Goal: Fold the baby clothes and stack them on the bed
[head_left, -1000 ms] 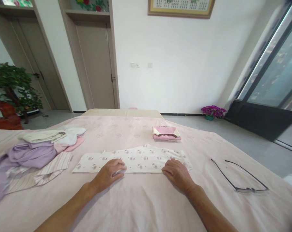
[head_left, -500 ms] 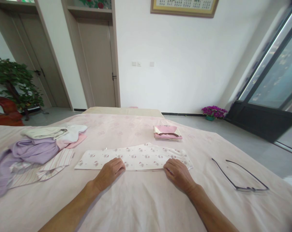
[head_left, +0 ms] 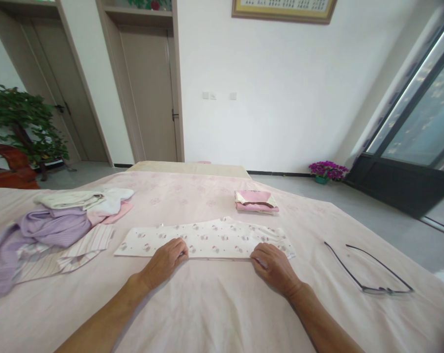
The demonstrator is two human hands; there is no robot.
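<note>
Home, room interior. Evidence: panelled door (head_left: 150,93), framed script (head_left: 284,7) on white wall (head_left: 266,98), leafy plant (head_left: 19,115), purple flowers (head_left: 327,169), pink sheet (head_left: 207,309), clothes pile (head_left: 56,225), eyeglasses (head_left: 388,290).

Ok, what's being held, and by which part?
A folded white cloth garment with small prints: left hand and right hand each appear to pinch its near long edge.

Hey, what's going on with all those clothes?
Someone's left hand and right hand are curled at the near edge of a white patterned garment. It lies in a long, flat strip on the pale pink sheet. A folded pink bundle sits just beyond it, a loose heap of clothes lies to the left, and glasses rest to the right.
</note>
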